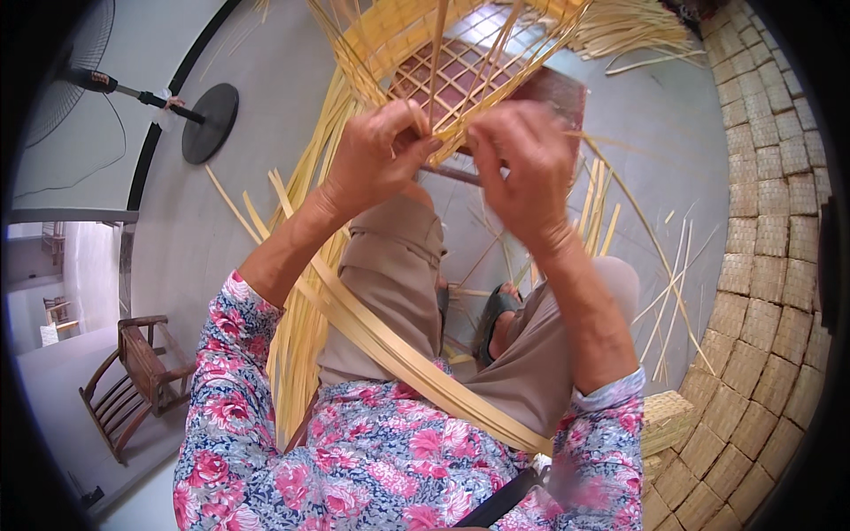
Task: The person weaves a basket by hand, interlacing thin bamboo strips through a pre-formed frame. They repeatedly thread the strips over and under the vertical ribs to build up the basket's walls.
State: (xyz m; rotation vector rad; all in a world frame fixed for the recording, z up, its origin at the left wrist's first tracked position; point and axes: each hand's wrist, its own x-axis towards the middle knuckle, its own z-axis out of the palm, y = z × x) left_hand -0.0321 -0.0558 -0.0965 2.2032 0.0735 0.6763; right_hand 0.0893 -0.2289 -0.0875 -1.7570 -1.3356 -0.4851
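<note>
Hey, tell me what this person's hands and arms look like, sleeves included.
The left hand and right hand wear no gloves, and the forearms are uncovered. Both sleeves end around the elbows, patterned with pink and white flowers on dark blue.

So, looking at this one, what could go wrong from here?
The left hand and right hand are close together at the near edge of the openwork woven piece, so a thin strip there could slip or split.

The long strips lying across the trousers might slide or snag if the person shifts.

Loose strips scattered over the floor could catch underfoot.
</note>
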